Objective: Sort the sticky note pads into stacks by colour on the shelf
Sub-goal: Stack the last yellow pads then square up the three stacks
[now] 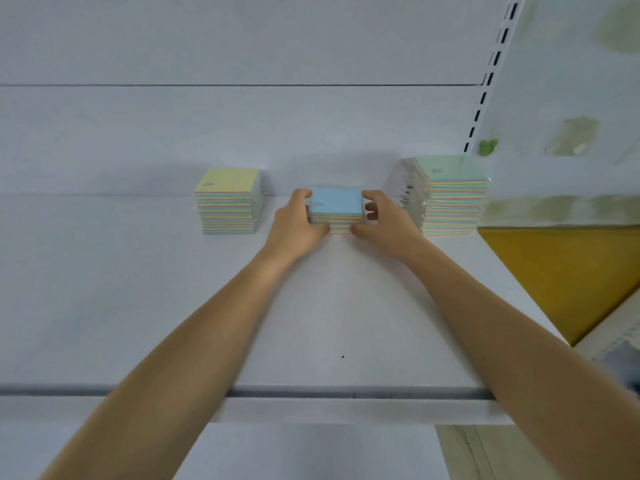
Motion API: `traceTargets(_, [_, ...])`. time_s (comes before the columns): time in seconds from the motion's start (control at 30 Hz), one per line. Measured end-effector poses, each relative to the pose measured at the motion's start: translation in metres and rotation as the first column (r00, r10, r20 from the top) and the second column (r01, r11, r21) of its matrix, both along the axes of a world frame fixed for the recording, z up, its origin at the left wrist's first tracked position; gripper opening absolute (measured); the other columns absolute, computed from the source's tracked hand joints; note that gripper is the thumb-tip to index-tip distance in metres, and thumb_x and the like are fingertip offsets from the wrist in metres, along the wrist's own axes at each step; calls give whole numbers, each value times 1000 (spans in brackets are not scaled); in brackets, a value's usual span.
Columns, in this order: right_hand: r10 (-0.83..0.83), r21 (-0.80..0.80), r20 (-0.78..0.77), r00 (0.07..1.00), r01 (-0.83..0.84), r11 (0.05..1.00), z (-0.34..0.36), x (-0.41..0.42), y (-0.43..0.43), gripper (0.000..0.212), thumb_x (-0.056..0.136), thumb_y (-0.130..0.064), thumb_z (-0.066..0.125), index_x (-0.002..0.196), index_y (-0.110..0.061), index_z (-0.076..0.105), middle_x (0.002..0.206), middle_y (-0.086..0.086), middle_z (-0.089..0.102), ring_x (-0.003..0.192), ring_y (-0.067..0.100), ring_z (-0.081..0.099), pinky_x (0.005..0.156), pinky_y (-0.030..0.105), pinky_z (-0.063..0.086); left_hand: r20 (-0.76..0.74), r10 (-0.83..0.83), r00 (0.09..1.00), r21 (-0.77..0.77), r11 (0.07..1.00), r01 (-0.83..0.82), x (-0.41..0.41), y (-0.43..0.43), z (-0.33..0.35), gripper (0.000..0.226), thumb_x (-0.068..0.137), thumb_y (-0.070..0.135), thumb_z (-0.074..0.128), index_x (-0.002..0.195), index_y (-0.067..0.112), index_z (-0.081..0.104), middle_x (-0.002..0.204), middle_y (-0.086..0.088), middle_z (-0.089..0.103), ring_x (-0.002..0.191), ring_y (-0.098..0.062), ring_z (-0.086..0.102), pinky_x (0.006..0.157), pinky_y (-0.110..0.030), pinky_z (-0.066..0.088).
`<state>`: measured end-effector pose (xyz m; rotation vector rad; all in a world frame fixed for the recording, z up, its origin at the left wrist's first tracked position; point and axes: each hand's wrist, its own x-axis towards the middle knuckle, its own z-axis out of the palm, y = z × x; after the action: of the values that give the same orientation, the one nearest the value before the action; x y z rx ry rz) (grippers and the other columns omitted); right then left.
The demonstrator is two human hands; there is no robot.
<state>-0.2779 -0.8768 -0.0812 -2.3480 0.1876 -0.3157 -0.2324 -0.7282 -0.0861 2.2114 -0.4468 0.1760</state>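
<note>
At mid-shelf, fingers (300,195) of the left hand (294,225) and the right hand (382,220) are clamping opposite sides of a square blue-topped sticky note pad (335,203), sitting on a short stack of rainbow-edged pads (340,229). Yellow-topped stack (227,202) is standing well left; taller green-topped stack (450,195) is standing right, both on the white shelf (173,289), near the back wall.

White back wall (242,46) w/ slotted upright (485,95)
</note>
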Motion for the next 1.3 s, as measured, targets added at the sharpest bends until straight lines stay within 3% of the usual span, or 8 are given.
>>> traceTargets(0.07, [-22, 1, 39, 999, 22, 1000, 2, -1, -1, 59, 81, -17, 62, 134, -13, 38, 131, 11, 53, 116, 23, 53, 92, 26, 38, 14, 41, 999, -30, 999, -40, -1, 2, 3, 54, 78, 11, 63, 128, 10, 45, 125, -14, 58, 109, -27, 59, 85, -26, 44])
traceTargets(0.27, [-55, 91, 91, 994, 46, 995, 7, -1, 1, 37, 86, -12, 54, 123, -15, 53, 124, 8, 60, 103, 18, 61, 77, 19, 39, 89, 23, 996, -87, 996, -15, -1, 7, 4, 23, 84, 1, 56, 107, 0, 63, 113, -15, 67, 103, -26, 64, 77, -9, 38])
traceTargets(0.43, [-81, 91, 110, 991, 71, 993, 6, -2, 2, 29, 84, -10, 57, 111, -13, 63, 118, 6, 65, 100, 19, 63, 63, 11, 33, 113, -2, 994, -58, 998, 8, -3, 9, 1, 22, 80, 1, 61, 102, 0, 64, 108, -14, 68, 91, -20, 63, 68, 2, 35])
traceTargets(0.63, [-73, 18, 109, 991, 71, 997, 3, -6, 3, 30, 83, -10, 58, 112, -14, 63, 118, 3, 65, 99, 17, 64, 75, 16, 39, 149, -1, 989, -42, 999, 7, -2, 9, 0, 16, 82, -1, 58, 97, 0, 63, 103, -13, 68, 85, -16, 60, 57, 11, 30])
traceTargets(0.83, [-47, -12, 131, 990, 49, 999, 5, -6, 2, 28, 83, -8, 57, 110, -11, 65, 116, 6, 67, 97, 20, 65, 67, 9, 34, 80, 31, 996, -69, 997, -26, 1, 7, 1, 22, 80, 3, 62, 102, 2, 61, 106, -14, 66, 80, -13, 54, 56, 5, 32])
traceTargets(1.1, [-21, -53, 15, 1000, 22, 998, 2, -10, 3, 54, 81, -7, 59, 131, -14, 43, 119, 15, 58, 102, 28, 59, 89, 31, 43, 66, 30, 997, -88, 996, -24, 1, 7, 2, 27, 82, 11, 63, 107, 4, 61, 105, -11, 66, 83, -14, 57, 64, -7, 32])
traceTargets(1.2, [-20, -57, 25, 999, 22, 998, 1, -10, 3, 50, 81, -4, 55, 130, -12, 44, 118, 14, 59, 101, 28, 59, 89, 31, 43, -12, 10, 1000, -68, 998, -10, 1, 8, -1, 46, 77, 13, 69, 119, 7, 52, 100, -3, 57, 83, -14, 55, 62, -7, 31])
traceTargets(1.3, [-39, -28, 53, 998, 40, 999, -2, -9, 4, 45, 81, -2, 53, 125, -11, 48, 111, 13, 63, 101, 28, 60, 89, 33, 44, -7, -23, 1000, -38, 999, 22, -1, 8, -3, 49, 76, 8, 68, 121, 3, 48, 108, -11, 63, 83, -18, 57, 61, -9, 34])
